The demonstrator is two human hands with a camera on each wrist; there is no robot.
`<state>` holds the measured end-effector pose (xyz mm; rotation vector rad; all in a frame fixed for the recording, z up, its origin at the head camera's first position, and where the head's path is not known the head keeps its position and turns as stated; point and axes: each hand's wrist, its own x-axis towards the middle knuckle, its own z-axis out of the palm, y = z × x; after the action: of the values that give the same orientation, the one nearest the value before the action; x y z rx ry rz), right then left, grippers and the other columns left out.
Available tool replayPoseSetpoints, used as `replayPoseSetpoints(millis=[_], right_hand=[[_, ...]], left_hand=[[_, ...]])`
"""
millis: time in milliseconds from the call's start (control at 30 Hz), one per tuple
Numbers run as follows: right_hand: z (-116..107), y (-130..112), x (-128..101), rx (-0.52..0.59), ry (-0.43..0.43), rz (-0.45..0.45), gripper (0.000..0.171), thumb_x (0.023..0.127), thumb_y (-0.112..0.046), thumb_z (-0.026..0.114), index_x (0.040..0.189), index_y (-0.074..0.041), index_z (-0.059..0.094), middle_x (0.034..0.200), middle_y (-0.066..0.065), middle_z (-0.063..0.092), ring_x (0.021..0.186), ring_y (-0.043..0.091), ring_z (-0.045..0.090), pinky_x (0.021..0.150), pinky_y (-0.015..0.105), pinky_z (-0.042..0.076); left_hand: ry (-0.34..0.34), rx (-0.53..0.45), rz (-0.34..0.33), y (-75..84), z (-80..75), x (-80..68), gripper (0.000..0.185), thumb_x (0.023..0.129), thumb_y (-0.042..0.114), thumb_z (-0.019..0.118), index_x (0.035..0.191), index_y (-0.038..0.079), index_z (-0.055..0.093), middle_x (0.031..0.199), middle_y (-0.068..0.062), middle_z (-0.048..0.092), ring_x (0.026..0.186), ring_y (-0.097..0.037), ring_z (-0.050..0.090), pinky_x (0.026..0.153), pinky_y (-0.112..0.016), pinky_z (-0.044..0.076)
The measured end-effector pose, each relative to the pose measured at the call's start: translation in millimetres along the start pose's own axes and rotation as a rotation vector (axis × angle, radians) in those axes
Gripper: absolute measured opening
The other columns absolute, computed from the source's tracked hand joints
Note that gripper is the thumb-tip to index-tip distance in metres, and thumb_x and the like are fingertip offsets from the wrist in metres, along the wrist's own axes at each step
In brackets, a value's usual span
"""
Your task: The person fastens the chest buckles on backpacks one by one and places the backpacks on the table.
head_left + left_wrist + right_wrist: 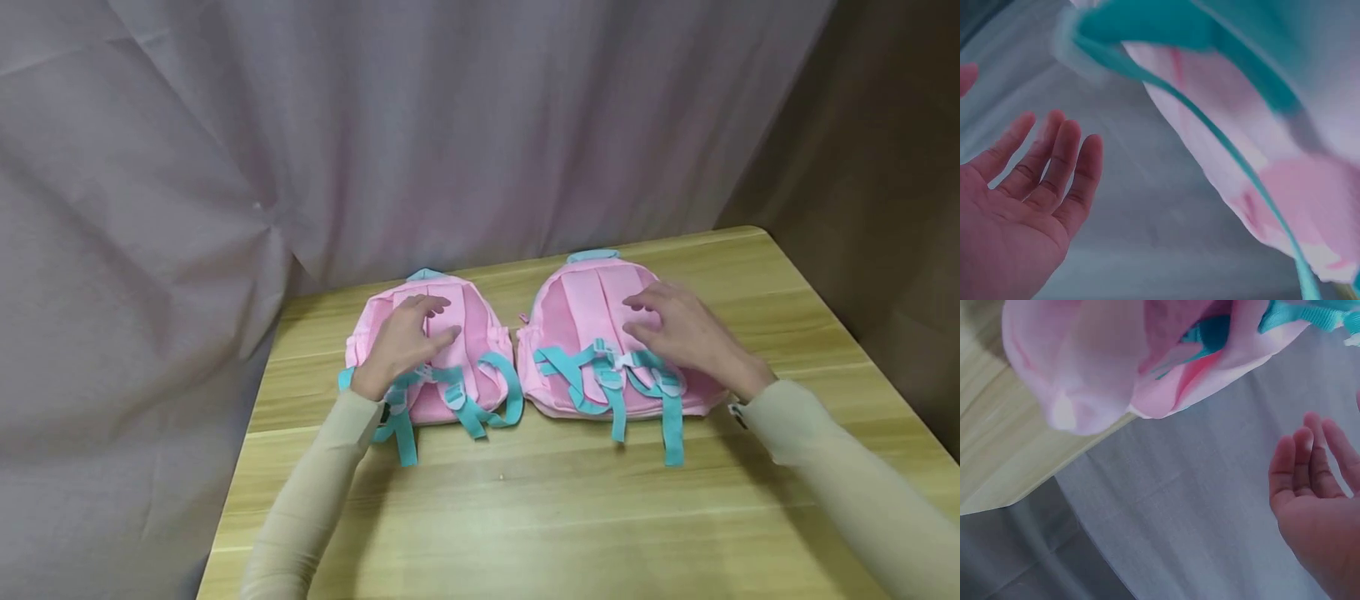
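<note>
Two pink backpacks with teal straps lie side by side, strap side up, on a wooden table. Above the left backpack (480, 383) is my left hand (402, 343), its fingers relaxed and holding nothing. My right hand (686, 329) hovers over the right side of the right backpack (581, 308), fingers spread from the thumb and nothing in them. White buckles join the teal straps (672, 425) on the lower part of each backpack. In the left wrist view, a teal strap (1210, 125) and pink fabric blur past beside the open palm.
The wooden table (525, 517) has its back edge close to a grey curtain (480, 125), which also hangs along the left. Darker brown cloth (862, 183) hangs at the right. A tiny speck (501, 477) lies on the tabletop in front of the backpacks.
</note>
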<state>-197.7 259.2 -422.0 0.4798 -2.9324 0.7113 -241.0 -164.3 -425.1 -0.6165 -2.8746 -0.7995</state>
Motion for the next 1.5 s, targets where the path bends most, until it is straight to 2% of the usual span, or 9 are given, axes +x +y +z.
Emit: replayPoseSetpoints(millis=[133,333,533,867,933,1033,1167,1367,1500], right_hand=[[3,-4,-9,0.019,-0.025,-0.027,0.038,0.092,-0.020,0.071,0.125,-0.004,0.067,0.123,0.019,0.068,0.115,0.039,0.061,0.096,0.059,0.051],[12,-6,-20,0.002,-0.068,-0.027,0.034,0.090,-0.017,0.072,0.120,-0.002,0.069,0.117,0.017,0.069,0.111,0.035,0.064,0.095,0.056,0.053],[23,-6,-24,-0.008,-0.053,-0.069,0.032,0.086,-0.013,0.075,0.115,-0.001,0.070,0.110,0.015,0.071,0.106,0.031,0.065,0.093,0.052,0.053],[31,-9,-26,-0.021,-0.044,-0.075,0.038,0.082,-0.014,0.078,0.116,-0.001,0.070,0.112,0.015,0.071,0.112,0.033,0.062,0.099,0.053,0.050],[32,-9,-26,-0.021,-0.057,-0.065,0.038,0.082,-0.016,0.078,0.117,-0.001,0.070,0.113,0.015,0.071,0.114,0.033,0.061,0.101,0.054,0.050],[34,-10,-26,-0.019,-0.079,-0.053,0.038,0.083,-0.017,0.079,0.116,-0.001,0.071,0.114,0.015,0.070,0.115,0.033,0.060,0.102,0.053,0.049],[36,-12,-24,-0.022,-0.100,-0.053,0.035,0.083,-0.017,0.078,0.114,-0.002,0.073,0.110,0.013,0.069,0.110,0.031,0.060,0.098,0.052,0.050],[40,-14,-24,-0.034,-0.123,-0.041,0.033,0.083,-0.017,0.079,0.114,-0.004,0.074,0.106,0.009,0.067,0.103,0.027,0.059,0.092,0.047,0.051],[42,-15,-24,-0.028,-0.132,-0.038,0.032,0.084,-0.017,0.079,0.113,-0.004,0.074,0.108,0.010,0.067,0.105,0.028,0.059,0.093,0.049,0.051]], left_hand=[[-0.017,-0.038,0.050,13.8,7.8,0.7,0.050,0.088,0.043,0.069,0.126,0.011,0.067,0.124,-0.006,0.069,0.109,-0.027,0.066,0.089,-0.041,0.057],[-0.048,-0.068,0.099,32.5,24.0,1.0,0.046,0.088,0.039,0.071,0.124,0.012,0.069,0.121,-0.004,0.069,0.105,-0.026,0.068,0.086,-0.039,0.057],[-0.076,-0.096,0.138,47.9,41.1,2.6,0.044,0.087,0.038,0.074,0.122,0.011,0.070,0.121,-0.004,0.070,0.101,-0.022,0.069,0.086,-0.035,0.058],[-0.148,-0.130,0.198,77.0,62.2,7.7,0.046,0.087,0.036,0.074,0.124,0.008,0.070,0.123,-0.006,0.070,0.101,-0.023,0.068,0.085,-0.032,0.057],[-0.167,-0.113,0.221,83.9,67.2,9.6,0.046,0.088,0.036,0.074,0.125,0.009,0.069,0.121,-0.006,0.071,0.103,-0.021,0.068,0.088,-0.032,0.058],[-0.197,-0.085,0.237,92.9,76.7,12.6,0.045,0.090,0.037,0.072,0.126,0.010,0.068,0.119,-0.004,0.072,0.109,-0.017,0.068,0.105,-0.034,0.052],[-0.224,-0.048,0.237,102.2,87.4,15.0,0.045,0.091,0.037,0.072,0.128,0.012,0.067,0.119,-0.001,0.072,0.111,-0.014,0.067,0.112,-0.036,0.048],[-0.226,0.011,0.258,114.8,96.9,19.4,0.047,0.093,0.040,0.070,0.132,0.014,0.065,0.119,-0.001,0.071,0.109,-0.014,0.067,0.092,-0.029,0.057],[-0.216,0.041,0.264,118.1,103.7,24.1,0.047,0.094,0.044,0.068,0.133,0.017,0.065,0.119,0.002,0.070,0.110,-0.012,0.064,0.089,-0.027,0.057]])
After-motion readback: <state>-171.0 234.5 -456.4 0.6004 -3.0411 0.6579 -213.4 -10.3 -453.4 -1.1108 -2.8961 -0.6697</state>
